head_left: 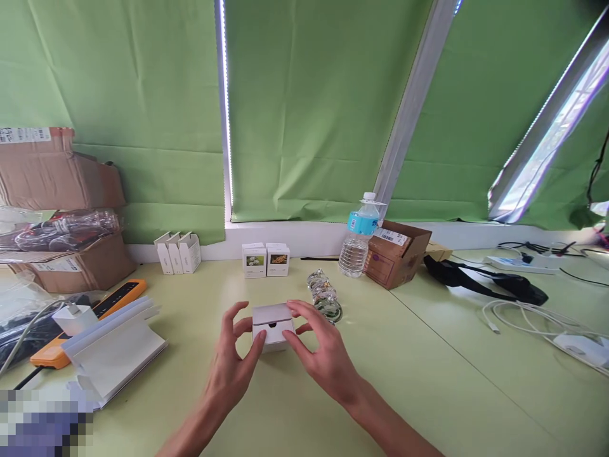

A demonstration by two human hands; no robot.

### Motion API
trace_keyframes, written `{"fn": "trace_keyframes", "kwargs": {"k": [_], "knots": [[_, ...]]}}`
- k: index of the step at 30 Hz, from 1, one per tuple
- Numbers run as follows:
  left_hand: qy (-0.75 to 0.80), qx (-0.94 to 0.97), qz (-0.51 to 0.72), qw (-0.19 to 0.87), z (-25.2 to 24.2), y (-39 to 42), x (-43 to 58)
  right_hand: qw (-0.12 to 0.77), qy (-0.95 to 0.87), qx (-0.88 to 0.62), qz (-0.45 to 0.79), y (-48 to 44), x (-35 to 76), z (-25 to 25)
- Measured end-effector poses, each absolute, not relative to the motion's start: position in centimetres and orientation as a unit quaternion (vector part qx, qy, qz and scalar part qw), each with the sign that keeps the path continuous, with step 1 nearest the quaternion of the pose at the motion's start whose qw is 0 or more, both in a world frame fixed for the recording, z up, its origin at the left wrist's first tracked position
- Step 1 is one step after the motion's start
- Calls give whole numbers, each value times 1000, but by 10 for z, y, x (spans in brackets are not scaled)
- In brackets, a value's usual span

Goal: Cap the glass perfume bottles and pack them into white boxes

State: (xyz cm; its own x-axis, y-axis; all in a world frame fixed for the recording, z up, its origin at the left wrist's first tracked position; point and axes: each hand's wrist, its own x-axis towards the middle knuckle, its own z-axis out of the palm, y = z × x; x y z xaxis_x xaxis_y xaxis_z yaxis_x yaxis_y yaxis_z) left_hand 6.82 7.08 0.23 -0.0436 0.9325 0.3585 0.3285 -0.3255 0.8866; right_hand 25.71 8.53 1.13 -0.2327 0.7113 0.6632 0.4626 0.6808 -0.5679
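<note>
Grip check: we have the small white box (pixel 271 314) standing on the pale green table (pixel 428 381), just in front of us, near the middle. Our left hand (pixel 233 362) pinches its left side, thumb at the front corner, other fingers partly spread above. Our right hand (pixel 321 349) closes on its right side, fingers over the top edge. Both are clamped on the box, lightly by the look of it. A dark half-round notch (pixel 273 324) sits in the front face, at the top edge.

Judgement on handling: the box looks like light card, so we want the pressure low and at the corners, where the walls are stiffest. We leave the notch uncovered. The base should sit flat on the table so it cannot tip toward the clear wrapped object (pixel 325 296) lying just behind the right hand.

Count, far edge of table: open white cartons (pixel 177 257), three in a row; picture-fronted white boxes (pixel 254 261), two, side by side; water bottle (pixel 359 238), one; labelled cardboard box (pixel 394 254), one. Left: orange power strip (pixel 118 295), one; white charger (pixel 73 318), one.
</note>
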Motion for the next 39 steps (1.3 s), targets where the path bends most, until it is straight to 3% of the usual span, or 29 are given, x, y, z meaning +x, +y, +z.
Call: {"fn": "trace_keyframes", "kwargs": {"k": [8, 18, 26, 34, 39], "knots": [[465, 694, 504, 220, -8, 82, 61, 469, -809, -341, 95, 90, 260, 7], [421, 745, 471, 214, -7, 84, 49, 464, -812, -346, 76, 94, 263, 2], [424, 742, 465, 231, -8, 84, 49, 449, -809, -373, 63, 94, 263, 3], [506, 644, 488, 301, -3, 83, 62, 363, -819, -440, -56, 88, 257, 2], [414, 721, 467, 301, -3, 70, 66, 330, -799, -502, 35, 78, 255, 10]]}}
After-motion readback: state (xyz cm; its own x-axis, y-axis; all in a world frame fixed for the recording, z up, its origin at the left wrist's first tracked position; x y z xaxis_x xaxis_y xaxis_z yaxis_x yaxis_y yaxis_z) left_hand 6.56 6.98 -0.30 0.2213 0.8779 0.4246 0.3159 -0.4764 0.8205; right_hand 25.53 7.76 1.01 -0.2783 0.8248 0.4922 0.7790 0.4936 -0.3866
